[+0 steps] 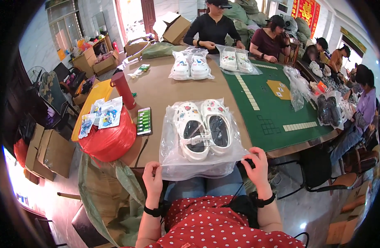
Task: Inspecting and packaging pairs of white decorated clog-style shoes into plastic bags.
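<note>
A clear plastic bag [173,159] lies at the near edge of the brown table [165,89]. Inside it sits a pair of white clogs [202,128] decorated with small coloured charms. My left hand [152,177] pinches the bag's open edge at its lower left corner. My right hand [256,167] grips the same edge at the lower right corner. The bag's mouth hangs over the table edge toward my lap.
A phone [144,120] with a lit screen lies left of the bag, beside a red sack [109,138] topped with small packets. A red bottle [124,89] stands behind it. Two more bagged pairs [190,65] [236,60] lie far across, by a green mat [272,107]. Several people sit opposite and at right.
</note>
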`<action>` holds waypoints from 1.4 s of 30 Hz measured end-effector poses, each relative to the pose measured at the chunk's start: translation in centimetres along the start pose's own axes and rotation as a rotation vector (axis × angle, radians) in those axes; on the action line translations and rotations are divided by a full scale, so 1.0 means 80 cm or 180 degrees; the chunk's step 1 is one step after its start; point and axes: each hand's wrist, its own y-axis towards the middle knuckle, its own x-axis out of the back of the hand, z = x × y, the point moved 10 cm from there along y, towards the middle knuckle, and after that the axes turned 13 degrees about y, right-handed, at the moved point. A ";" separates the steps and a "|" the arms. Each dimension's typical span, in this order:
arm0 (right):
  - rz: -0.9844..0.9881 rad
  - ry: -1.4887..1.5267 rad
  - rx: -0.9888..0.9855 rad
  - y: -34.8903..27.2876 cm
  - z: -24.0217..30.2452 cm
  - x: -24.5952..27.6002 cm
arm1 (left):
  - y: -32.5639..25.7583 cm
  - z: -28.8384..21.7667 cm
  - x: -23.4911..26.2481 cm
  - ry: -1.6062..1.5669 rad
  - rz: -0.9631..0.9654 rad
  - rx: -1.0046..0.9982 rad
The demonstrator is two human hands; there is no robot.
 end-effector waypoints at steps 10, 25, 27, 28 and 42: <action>-0.0135 0.2059 -0.1631 -0.039 -0.079 -0.027 | -0.015 0.020 -0.025 -0.0530 0.0688 0.0306; 0.0539 0.2465 -0.1453 -0.040 -0.021 -0.065 | -0.061 -0.238 -0.129 0.0960 0.1500 -0.2528; 0.0565 0.2422 -0.1297 -0.034 -0.009 -0.064 | -0.073 -0.233 -0.163 0.0912 0.1599 -0.2632; 0.0618 0.2435 -0.1328 -0.037 -0.013 -0.064 | -0.081 -0.226 -0.182 0.0922 0.1678 -0.2722; 0.0353 0.2164 -0.1520 -0.035 -0.016 -0.060 | -0.079 -0.234 -0.209 0.0771 0.1002 -0.2659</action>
